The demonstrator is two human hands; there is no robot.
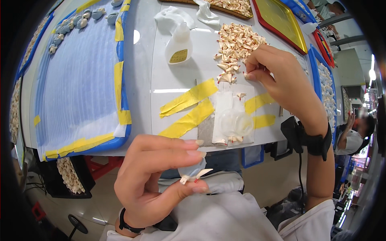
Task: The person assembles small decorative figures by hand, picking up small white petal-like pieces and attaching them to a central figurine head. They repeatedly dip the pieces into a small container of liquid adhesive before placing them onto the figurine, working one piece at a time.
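Pinched between the thumb and fingers of my left hand [155, 172] is a small blue-and-cream figurine [192, 172]. A pointed cream part and a red tip stick out at its lower side. Over the table at the right, my right hand [273, 68] closes thumb and forefinger on a small cream piece with a red tip [246, 75]. That hand is beside a pile of similar red-tipped cream pieces [237, 44]. A single loose piece [241, 96] rests on the white pad [222, 108], near a clear round dish [237, 122].
Yellow tape strips [189, 98] cross the table beside the pad. A white squeeze bottle [179, 46] stands behind them, near a crumpled white cloth [173, 18]. The blue-rimmed tray [122, 76] at left carries several blue-and-cream figurines [82, 21]. A gold tray [281, 22] lies at far right.
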